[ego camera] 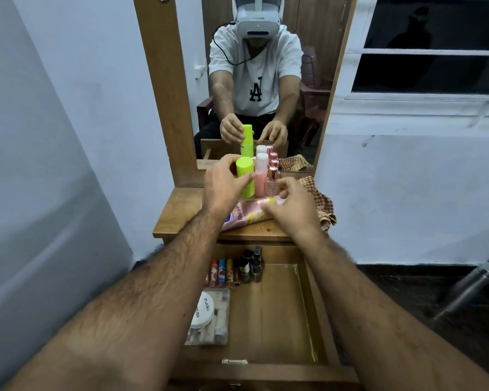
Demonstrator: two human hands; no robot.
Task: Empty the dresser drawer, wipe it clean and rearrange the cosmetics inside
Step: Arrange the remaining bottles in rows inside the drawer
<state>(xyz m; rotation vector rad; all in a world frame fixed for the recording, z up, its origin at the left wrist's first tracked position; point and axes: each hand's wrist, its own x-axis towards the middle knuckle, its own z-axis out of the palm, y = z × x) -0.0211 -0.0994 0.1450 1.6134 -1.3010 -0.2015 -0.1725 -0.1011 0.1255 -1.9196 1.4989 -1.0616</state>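
On the wooden surface (178, 210) of the dresser, toward its back edge by the mirror (266, 80), the left hand (223, 184) grips an upright lime-green bottle (244, 176), fingers and thumb curled round its body. Just beside it to the right stands a pink bottle with a white cap (261, 176), and touching that, a small clear bottle with a rose-gold cap (272, 180). In front of these a pink tube (244, 215) lies on its side across the middle of the surface. The right hand (292, 206) rests on the tube's right end, fingers bent over it; whether it truly grips cannot be told. A checked cloth (322, 201) is bunched at the right edge of the surface.

Below the front edge the drawer (268, 311) stands open. In its back left corner stand a row of lip balm sticks (222, 272) and several small dark bottles (251, 266). Along its left side lies a clear plastic case (218, 328) with a white round tin (203, 310) on top.
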